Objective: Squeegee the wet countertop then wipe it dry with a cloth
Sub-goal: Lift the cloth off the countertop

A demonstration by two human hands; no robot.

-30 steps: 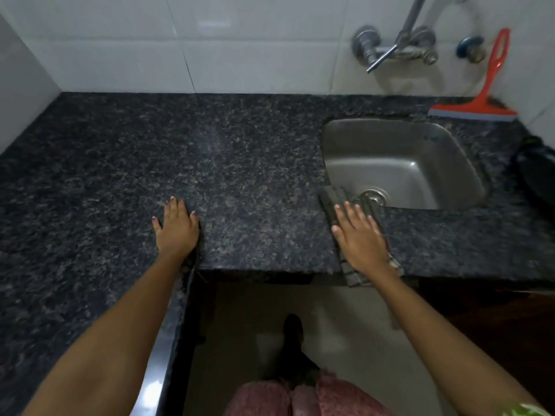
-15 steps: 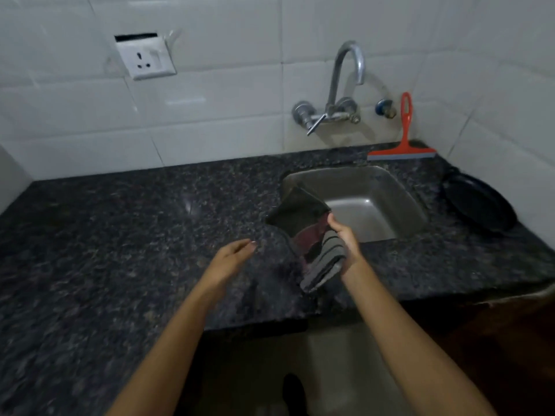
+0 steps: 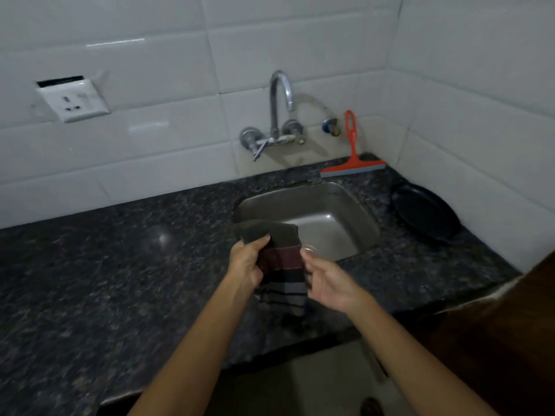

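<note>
A dark striped cloth (image 3: pixel 280 265) hangs above the front edge of the dark granite countertop (image 3: pixel 105 280), beside the sink. My left hand (image 3: pixel 247 262) grips the cloth at its upper left part, thumb on top. My right hand (image 3: pixel 326 280) is at the cloth's right edge with fingers spread; whether it holds the cloth is unclear. The red squeegee (image 3: pixel 353 163) stands against the wall tiles behind the sink, its blade on the countertop.
A steel sink (image 3: pixel 330 202) is set into the countertop under a wall tap (image 3: pixel 279 112). A black round pan (image 3: pixel 425 216) lies right of the sink near the corner wall. A wall socket (image 3: pixel 73 100) is at the left.
The cloth has been lifted off the counter edge by my right hand, then my left hand came across and took hold of it. The view has tilted up toward the wall.
</note>
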